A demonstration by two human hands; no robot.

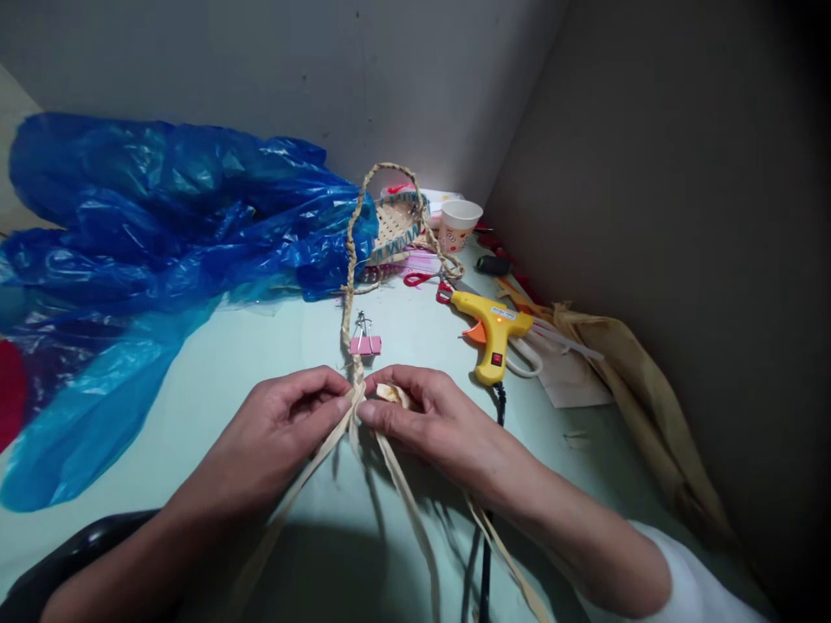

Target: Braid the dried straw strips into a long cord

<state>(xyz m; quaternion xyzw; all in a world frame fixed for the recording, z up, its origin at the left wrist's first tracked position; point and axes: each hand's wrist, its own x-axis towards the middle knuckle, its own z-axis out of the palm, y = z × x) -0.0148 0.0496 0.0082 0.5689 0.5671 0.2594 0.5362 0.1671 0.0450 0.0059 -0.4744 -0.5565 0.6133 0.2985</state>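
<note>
Scanning rightward from the blue bag (195,216), we find our left hand (292,411) holding the lower end of the braid (351,247) in a narrow pinch. The braid loops up ahead of us, a pink clip (366,346) at it just above our hands; loose strands (409,497) trail below. Our right hand (428,411) pinches strands at the same spot, though it partly hides which. Farther right lies the glue gun (497,329). We judge plaiting the step in hand; the next move calls for crossing an outer strand inward, evenly taut.
</note>
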